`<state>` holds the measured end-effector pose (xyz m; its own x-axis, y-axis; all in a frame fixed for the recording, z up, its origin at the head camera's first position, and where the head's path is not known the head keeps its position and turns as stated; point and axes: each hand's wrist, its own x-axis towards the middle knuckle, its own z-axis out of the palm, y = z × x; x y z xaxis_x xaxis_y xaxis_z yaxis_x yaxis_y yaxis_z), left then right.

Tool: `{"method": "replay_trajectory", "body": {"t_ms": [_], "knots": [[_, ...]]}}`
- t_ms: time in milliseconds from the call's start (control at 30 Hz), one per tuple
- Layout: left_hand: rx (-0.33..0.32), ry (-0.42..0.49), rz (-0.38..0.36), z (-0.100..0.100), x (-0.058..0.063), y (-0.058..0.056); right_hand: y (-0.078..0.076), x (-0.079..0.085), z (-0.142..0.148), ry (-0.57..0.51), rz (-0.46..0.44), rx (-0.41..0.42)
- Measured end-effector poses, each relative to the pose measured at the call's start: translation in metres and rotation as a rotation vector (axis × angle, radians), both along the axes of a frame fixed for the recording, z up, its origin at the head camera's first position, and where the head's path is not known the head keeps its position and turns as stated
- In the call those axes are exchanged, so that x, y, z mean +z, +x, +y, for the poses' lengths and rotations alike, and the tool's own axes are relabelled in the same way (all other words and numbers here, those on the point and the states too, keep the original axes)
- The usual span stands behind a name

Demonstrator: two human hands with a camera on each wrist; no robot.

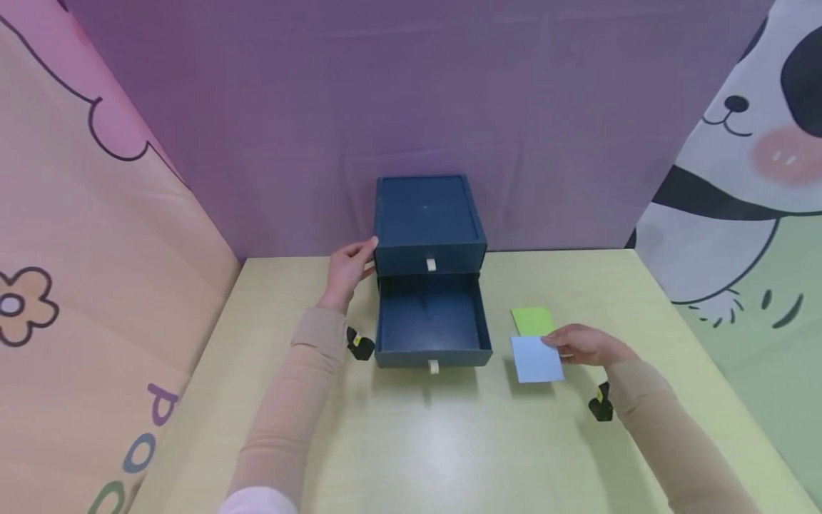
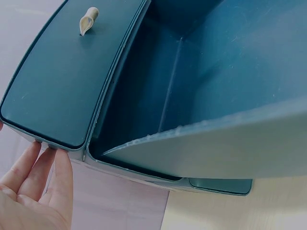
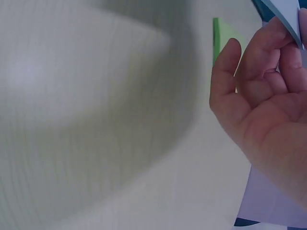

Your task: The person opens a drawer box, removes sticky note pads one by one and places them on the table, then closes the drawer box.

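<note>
Right fingers (image 1: 567,334) pinch the blue pad (image 1: 536,360), likely light and bendy, best held by an edge, while straight left fingers (image 2: 63,177) touch the box (image 1: 424,214).

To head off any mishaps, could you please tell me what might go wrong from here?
The right hand pinches the blue pad near one corner, so the pad might twist or slip. With the open drawer pulled out, the drawer unit could shift or tip if the left hand, touching its side, pushes too hard. The right hand is also close to the green pad and could nudge it.
</note>
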<state>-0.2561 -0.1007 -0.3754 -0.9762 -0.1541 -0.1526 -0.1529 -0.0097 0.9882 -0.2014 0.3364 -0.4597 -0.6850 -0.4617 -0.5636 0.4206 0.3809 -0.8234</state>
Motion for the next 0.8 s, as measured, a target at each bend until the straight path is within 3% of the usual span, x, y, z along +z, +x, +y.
{"method": "replay_trajectory", "body": {"t_ms": [267, 800], "knots": [[0.002, 0.004, -0.001, 0.0, -0.0007, -0.0007, 0.01, -0.0012, -0.0034, 0.166, -0.004, -0.078], [-0.005, -0.011, 0.004, 0.0007, 0.0019, 0.0019, 0.0093, -0.0064, 0.0008, 0.392, 0.063, -0.149]]}}
